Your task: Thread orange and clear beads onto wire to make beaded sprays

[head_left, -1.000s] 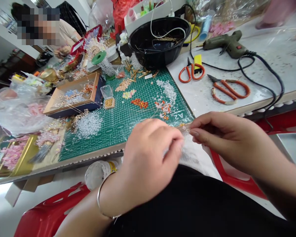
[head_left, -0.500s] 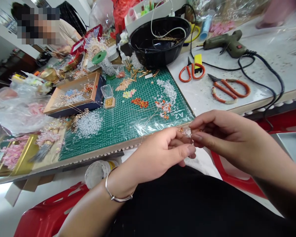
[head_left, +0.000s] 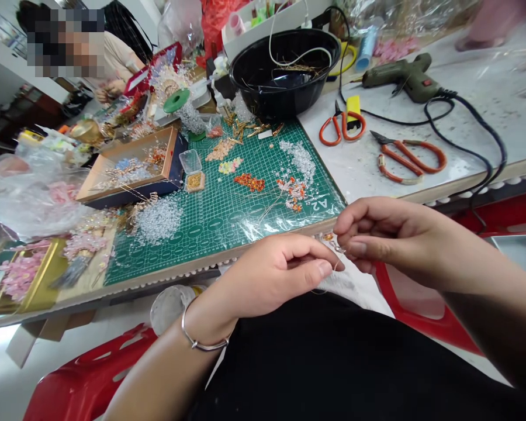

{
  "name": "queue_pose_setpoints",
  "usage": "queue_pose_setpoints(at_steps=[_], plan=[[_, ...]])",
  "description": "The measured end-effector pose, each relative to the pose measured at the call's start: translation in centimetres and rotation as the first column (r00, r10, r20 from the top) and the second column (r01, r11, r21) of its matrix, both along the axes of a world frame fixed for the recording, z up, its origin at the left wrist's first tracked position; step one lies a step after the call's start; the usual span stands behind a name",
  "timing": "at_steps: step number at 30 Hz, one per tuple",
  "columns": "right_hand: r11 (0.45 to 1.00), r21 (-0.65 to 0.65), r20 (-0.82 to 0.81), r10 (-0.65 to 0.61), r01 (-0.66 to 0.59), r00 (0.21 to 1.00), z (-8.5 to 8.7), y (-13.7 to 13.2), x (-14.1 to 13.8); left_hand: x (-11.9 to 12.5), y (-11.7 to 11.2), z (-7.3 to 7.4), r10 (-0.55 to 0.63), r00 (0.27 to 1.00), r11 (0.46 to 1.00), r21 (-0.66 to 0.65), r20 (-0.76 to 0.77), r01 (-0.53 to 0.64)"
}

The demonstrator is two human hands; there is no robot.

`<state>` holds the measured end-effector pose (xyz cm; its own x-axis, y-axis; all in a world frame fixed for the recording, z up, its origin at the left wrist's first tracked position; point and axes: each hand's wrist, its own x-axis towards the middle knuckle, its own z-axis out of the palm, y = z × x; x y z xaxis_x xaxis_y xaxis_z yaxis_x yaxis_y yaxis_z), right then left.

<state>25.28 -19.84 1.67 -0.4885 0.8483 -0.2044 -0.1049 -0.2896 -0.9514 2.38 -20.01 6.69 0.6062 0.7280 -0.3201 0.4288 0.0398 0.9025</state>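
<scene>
In front of the table edge, my right hand (head_left: 383,234) pinches a small beaded piece (head_left: 328,237) with orange and clear beads, partly hidden by the fingers. My left hand (head_left: 289,272), palm turned inward with a bracelet on the wrist, has thumb and index finger closed on a thin wire that curves out near the fingertips. Beyond the hands lies a green cutting mat (head_left: 210,234). On it are orange beads (head_left: 249,182), a cluster of white and orange beaded stems (head_left: 293,193), clear beads (head_left: 300,158) and a larger pile of clear beads (head_left: 158,221).
Right of the mat lie orange-handled scissors (head_left: 342,128), pliers with orange handles (head_left: 409,158) and a green glue gun (head_left: 403,79) with its cord. A black basin (head_left: 284,88) stands behind. An open box (head_left: 127,196) is at left. Another person (head_left: 118,61) sits at the far left.
My left hand has drawn slightly left and down, away from the beaded piece, and its fingers are straighter. My right hand has stayed nearly in place, its fingers curled in a bit more.
</scene>
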Motion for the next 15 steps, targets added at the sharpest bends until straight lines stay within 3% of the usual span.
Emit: queue_pose_setpoints(at_steps=[4, 7, 9, 11, 15], plan=[[0.999, -0.045, -0.047, -0.021, 0.019, 0.999, -0.2, 0.0, -0.4, 0.2, -0.6, -1.0, 0.126, 0.992, 0.992, 0.003, -0.024, -0.126], [0.981, -0.134, -0.174, -0.165, 0.143, 0.971, -0.4, -0.5, -1.1, 0.7, -0.8, -2.0, 0.315, 0.942, 0.948, 0.004, 0.113, -0.317], [0.960, -0.229, -0.234, -0.214, 0.160, 0.949, -0.6, -1.0, -1.6, 1.1, -0.9, -2.6, 0.411, 0.886, 0.908, -0.011, 0.217, -0.419], [0.950, -0.295, -0.247, -0.176, 0.099, 0.953, -0.8, -1.5, -2.2, 1.3, -0.9, -2.8, 0.437, 0.861, 0.890, 0.012, 0.262, -0.456], [0.956, -0.292, -0.210, -0.093, 0.028, 0.973, -0.8, -2.2, -3.3, 1.5, -1.3, -2.4, 0.375, 0.904, 0.899, 0.159, 0.205, -0.409]])
